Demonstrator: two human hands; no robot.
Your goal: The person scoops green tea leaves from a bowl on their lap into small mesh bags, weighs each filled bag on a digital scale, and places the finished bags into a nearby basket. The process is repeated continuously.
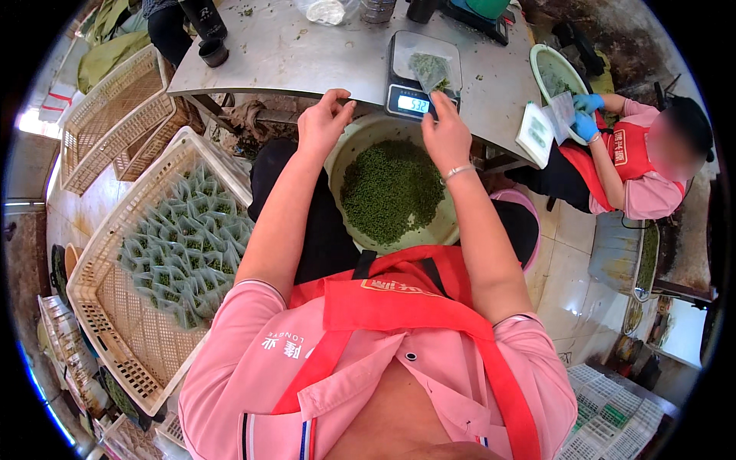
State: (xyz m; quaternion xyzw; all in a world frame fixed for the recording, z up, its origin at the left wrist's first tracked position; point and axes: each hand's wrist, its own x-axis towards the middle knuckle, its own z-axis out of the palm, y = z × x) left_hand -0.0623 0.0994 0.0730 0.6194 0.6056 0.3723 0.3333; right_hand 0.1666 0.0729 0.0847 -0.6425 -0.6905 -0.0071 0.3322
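My right hand (447,138) is at the near edge of a digital scale (412,102), its fingers closed on the edge of a clear plastic bag (431,70). Small green berries show inside the bag, which lies on the scale's pan. To the left, my left hand (325,124) hovers by the table edge with its fingers curled together; whether anything small is in them cannot be made out. Below and between both hands, a pale round basin (343,146) holds a heap of loose green berries (387,188).
At my left stands a large cream plastic crate (103,307) with many filled bags (184,253). Stacked crates (107,126) are beyond it. The metal table (307,57) carries a dark cup (213,52) and another scale (487,23). A gloved co-worker (632,153) handles a bag at right.
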